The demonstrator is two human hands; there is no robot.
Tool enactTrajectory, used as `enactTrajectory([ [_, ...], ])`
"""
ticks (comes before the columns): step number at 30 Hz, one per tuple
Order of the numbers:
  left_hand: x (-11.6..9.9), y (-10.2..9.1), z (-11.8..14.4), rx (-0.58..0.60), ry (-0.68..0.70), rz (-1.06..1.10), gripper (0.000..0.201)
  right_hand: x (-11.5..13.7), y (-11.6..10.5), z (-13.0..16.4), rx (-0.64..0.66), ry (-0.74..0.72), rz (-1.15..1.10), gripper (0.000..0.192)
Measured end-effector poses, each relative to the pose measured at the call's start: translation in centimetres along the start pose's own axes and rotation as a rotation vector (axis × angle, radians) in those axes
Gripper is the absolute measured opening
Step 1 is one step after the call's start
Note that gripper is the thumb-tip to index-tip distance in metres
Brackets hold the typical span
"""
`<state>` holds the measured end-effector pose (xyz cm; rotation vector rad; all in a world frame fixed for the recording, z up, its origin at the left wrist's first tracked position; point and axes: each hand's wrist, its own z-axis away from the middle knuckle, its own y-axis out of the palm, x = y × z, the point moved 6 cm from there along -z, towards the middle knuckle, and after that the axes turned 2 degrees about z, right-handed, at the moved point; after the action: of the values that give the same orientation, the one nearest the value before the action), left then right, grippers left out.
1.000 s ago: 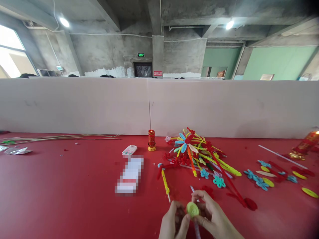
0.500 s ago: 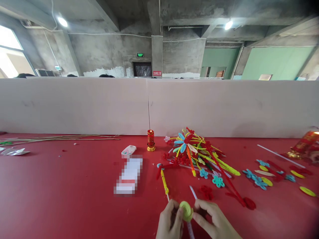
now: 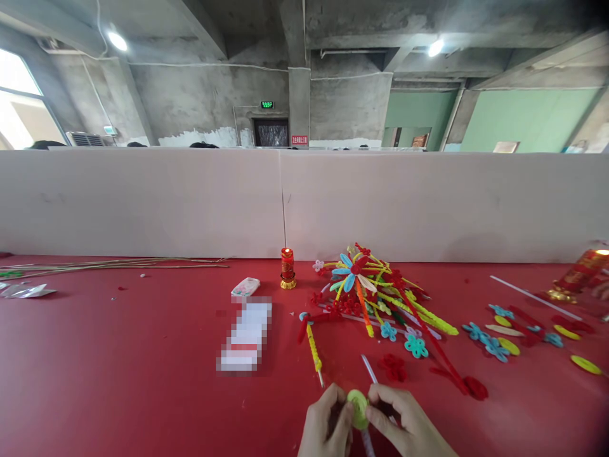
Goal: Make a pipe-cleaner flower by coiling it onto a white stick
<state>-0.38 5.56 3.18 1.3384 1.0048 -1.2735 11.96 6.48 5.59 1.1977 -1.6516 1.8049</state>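
1. As the head view shows, a red table [image 3: 143, 355] meets a pale partition [image 3: 143, 203], a concrete wall [image 3: 214, 101] beyond.
2. Low in view, right of centre, the disc [image 3: 358, 410] is yellow and ridged.
3. Its face points toward the camera, its longer outline near upright.
4. Left hand [image 3: 327, 422] and right hand [image 3: 404, 420] pinch its opposite edges.

A red desk [image 3: 143, 393] meets a pale, seamed partition [image 3: 143, 203]. Beyond rise a rough concrete wall [image 3: 204, 101] and a green wall [image 3: 537, 114] under two glowing lamps [image 3: 117, 41]. A bright window [image 3: 14, 71] stands far left; a lit green sign [image 3: 267, 105] hangs above a dark doorway [image 3: 271, 132].
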Motion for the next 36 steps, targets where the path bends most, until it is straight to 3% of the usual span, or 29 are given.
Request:
enactTrajectory([
  [4, -0.2, 0.2, 0.1, 0.020, -0.016, -0.056, 0.048, -1.0, 0.0, 0.3, -0.098, 0.070, -0.028, 0.026],
  [10, 0.1, 0.2, 0.2, 0.013, -0.046, -0.138, 0.050, -0.8, 0.8, -0.4, 0.020, -0.001, -0.084, 0.027],
  [21, -0.1, 0.0, -0.1, 0.010, -0.033, -0.197, 0.053, 0.3, 0.5, 0.0, -0.060, 0.017, -0.085, 0.035],
  [29, 1.8, 0.0, -0.6, 0.036, -0.087, -0.175, 0.054, -0.7, 0.8, -0.2, -0.062, 0.008, -0.135, 0.031],
  [36, 2.7, -0.7, -0.8, -0.033, -0.006, -0.252, 0.052, -1.1, 1.3, -0.2, -0.081, 0.062, -0.221, 0.033],
])
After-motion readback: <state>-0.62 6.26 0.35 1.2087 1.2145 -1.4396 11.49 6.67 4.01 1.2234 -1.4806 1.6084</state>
